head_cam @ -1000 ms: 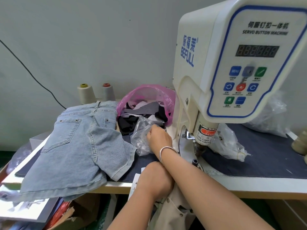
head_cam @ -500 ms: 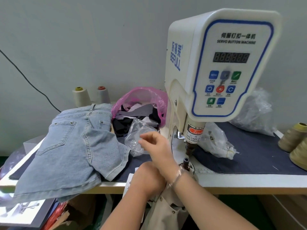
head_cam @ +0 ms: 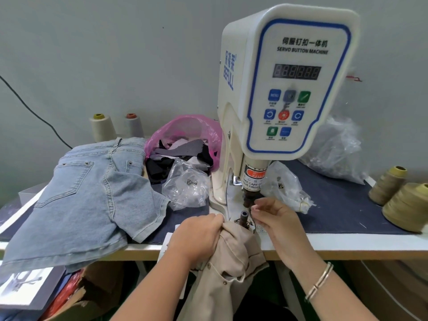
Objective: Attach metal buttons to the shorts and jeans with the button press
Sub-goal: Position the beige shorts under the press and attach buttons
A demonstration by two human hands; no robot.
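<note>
A white servo button press (head_cam: 284, 89) stands on the table, its dark punch head (head_cam: 249, 198) above a small lower die post (head_cam: 244, 216). My left hand (head_cam: 196, 237) grips the bunched top of beige shorts (head_cam: 227, 269) just left of the die. My right hand (head_cam: 275, 218) has its fingertips pinched right beside the punch; something small may be between them, but I cannot tell what. Light blue denim shorts (head_cam: 88, 200) lie spread on the table's left. A clear bag of metal buttons (head_cam: 187, 186) sits between the denim and the press.
A pink bag of fabric scraps (head_cam: 185, 144) sits behind the button bag. Two thread cones (head_cam: 115, 128) stand by the wall, and bigger olive cones (head_cam: 403, 200) at the right edge. More clear bags (head_cam: 335, 149) lie right of the press on the dark mat (head_cam: 335, 205).
My right hand has left the button bag and swung right to the punch, fingers pinched. My left hand has lifted the beige shorts up to the table edge by the die.
</note>
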